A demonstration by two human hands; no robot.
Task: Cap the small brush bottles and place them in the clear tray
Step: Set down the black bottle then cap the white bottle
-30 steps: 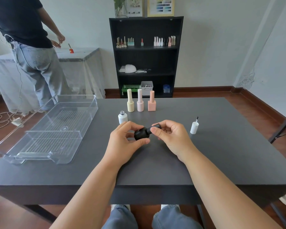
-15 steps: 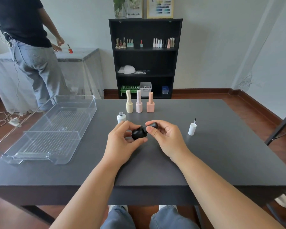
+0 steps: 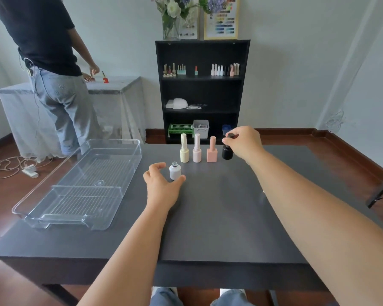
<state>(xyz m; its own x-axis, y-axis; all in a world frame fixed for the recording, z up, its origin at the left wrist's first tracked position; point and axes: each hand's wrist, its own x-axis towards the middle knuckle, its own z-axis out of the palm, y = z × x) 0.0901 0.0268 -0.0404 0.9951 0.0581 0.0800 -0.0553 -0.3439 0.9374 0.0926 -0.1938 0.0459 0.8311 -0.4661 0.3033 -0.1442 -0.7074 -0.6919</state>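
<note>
Setting the capped black bottle (image 3: 227, 151) at the right end of the row on my desk (image 3: 219, 217).
Clear tray (image 3: 75, 186) sits left; my left hand (image 3: 161, 184) curls loosely around the uncapped white bottle (image 3: 174, 171), fingers not closed on it; my right hand (image 3: 243, 141) pinches the black bottle's cap.

On the bench (image 3: 219, 217), the tray (image 3: 128, 149) lies left; four capped bottles (image 3: 196, 151) stand in a row behind the uncapped bottle (image 3: 175, 171).

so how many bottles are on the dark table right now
5. In a back row: the yellow bottle, pale pink bottle, peach bottle and black bottle, held at its cap by the right hand. The uncapped white bottle stands by the left hand.
</note>
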